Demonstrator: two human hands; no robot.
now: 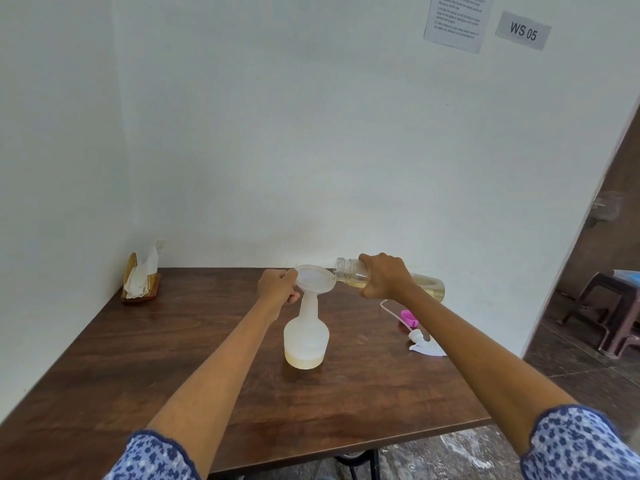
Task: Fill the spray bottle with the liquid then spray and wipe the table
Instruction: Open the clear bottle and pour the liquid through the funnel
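Between the hands, spray bottle (306,337) under funnel (314,279): left hand (277,287) gripping funnel, right hand (384,275) clasping tilted liquid bottle (349,275).

White walls (311,133) meet in a corner behind a dark wooden table (138,375). High on the right, a printed sheet (456,19) and a grey sign (523,30) reading "WS 05" are stuck to the wall. Right of the wall's edge is an opening onto dark tiled floor (571,368), where what looks like a brown plastic stool (609,306) stands. Light is soft and even.
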